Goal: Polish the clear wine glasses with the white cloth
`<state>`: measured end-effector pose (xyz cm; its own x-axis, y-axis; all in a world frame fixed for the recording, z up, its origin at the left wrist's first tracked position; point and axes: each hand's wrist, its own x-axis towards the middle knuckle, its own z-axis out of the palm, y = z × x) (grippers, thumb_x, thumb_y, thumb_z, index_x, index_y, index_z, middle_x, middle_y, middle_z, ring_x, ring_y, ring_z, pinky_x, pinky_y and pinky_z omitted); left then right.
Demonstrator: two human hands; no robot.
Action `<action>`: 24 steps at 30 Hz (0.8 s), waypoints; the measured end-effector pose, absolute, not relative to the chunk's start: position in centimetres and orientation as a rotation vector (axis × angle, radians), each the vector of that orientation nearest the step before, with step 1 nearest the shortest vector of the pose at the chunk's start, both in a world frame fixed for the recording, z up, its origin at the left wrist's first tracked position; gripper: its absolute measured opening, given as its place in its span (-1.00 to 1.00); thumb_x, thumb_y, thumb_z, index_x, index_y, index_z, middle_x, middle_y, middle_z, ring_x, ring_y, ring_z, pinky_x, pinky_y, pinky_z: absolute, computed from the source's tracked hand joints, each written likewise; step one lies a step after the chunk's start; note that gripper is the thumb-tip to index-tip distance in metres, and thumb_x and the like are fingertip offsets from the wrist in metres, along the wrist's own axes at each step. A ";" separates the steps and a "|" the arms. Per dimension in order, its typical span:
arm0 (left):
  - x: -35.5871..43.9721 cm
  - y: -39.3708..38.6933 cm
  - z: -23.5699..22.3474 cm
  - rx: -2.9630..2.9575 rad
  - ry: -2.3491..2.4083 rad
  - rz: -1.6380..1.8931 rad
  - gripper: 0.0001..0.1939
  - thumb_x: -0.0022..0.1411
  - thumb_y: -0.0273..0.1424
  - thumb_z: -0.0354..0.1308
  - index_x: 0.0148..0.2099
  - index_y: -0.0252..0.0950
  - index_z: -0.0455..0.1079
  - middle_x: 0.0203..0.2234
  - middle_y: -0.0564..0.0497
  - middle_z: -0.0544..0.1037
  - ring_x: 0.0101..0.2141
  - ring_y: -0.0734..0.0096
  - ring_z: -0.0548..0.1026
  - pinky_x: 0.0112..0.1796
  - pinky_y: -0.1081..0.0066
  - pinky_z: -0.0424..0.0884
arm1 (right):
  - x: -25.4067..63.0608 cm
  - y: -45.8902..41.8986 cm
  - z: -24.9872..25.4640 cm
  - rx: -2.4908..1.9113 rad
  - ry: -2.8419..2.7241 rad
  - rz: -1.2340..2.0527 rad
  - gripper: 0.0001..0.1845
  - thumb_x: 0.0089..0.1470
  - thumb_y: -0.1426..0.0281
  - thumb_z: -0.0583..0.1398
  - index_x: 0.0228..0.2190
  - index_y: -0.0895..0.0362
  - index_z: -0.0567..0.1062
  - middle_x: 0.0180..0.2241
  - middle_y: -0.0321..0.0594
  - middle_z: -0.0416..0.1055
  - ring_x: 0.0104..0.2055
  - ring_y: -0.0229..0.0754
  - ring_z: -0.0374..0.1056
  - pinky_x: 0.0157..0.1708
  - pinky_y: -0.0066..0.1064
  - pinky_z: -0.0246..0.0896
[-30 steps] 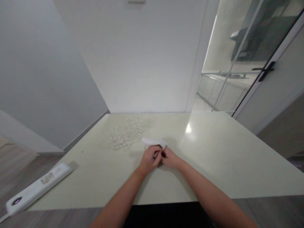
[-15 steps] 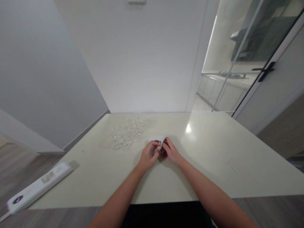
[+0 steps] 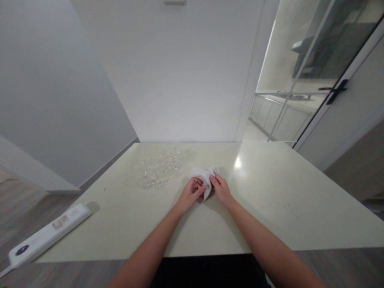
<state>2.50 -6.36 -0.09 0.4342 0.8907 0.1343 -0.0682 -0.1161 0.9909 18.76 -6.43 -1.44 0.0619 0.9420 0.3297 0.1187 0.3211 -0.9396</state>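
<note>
A thin white sheet (image 3: 205, 175), tissue or cloth, is bunched between my two hands above the middle of the table. My left hand (image 3: 191, 194) has its thumb and fingers closed on the sheet's left side. On the right side, my right hand (image 3: 221, 188) pinches the sheet near its upper edge. Something small and dark reddish shows under the sheet between the hands; its kind is hidden. Several small clear transparent pieces (image 3: 160, 168) lie in a loose cluster to the left, apart from my hands.
The pale glossy table (image 3: 270, 208) stretches to a white wall (image 3: 180, 80). A white power strip (image 3: 51, 234) lies across its left front corner. At right is a glass-paned door with a black handle (image 3: 336, 92).
The white sheet has opened out wider and now covers most of the reddish thing. My right hand has shifted slightly to the right, and my left hand stays near the same place.
</note>
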 end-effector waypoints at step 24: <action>1.3 -7.1 0.9 1.898 0.697 1.225 -0.54 0.31 -0.23 0.11 0.20 -0.28 0.31 0.11 -0.21 0.43 0.08 0.13 0.42 0.10 0.18 0.33 | 18.5 -6.7 -2.1 -1.093 -1.535 0.797 -0.83 0.15 0.24 0.16 -0.30 0.09 0.40 -0.47 -0.34 0.35 -0.45 -0.25 0.24 -0.41 -0.43 0.17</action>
